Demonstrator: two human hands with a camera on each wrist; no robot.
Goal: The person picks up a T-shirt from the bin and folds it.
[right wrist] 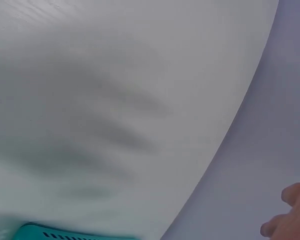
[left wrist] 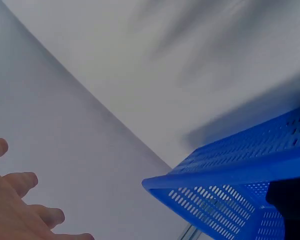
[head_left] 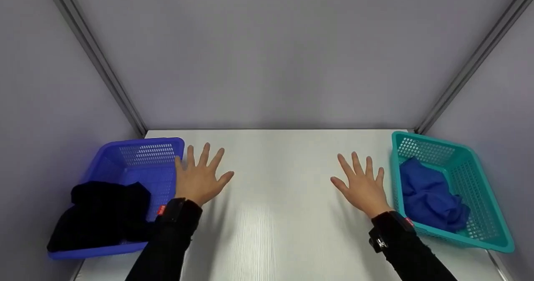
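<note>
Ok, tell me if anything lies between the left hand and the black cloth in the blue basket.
Only the blue basket's near side wall: the left hand is just outside it, open over the table, and the black cloth lies inside.

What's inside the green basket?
A crumpled blue cloth lies inside the teal basket, filling its middle and near end. The far end shows bare mesh floor. Whatever may sit under the cloth is covered and cannot be seen.

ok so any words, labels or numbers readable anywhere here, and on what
None can be read.
Small red tag on the left wrist band: too small to read.
Small red tag on the right wrist band: too small to read.
Blue basket and teal basket: no print visible.
</note>
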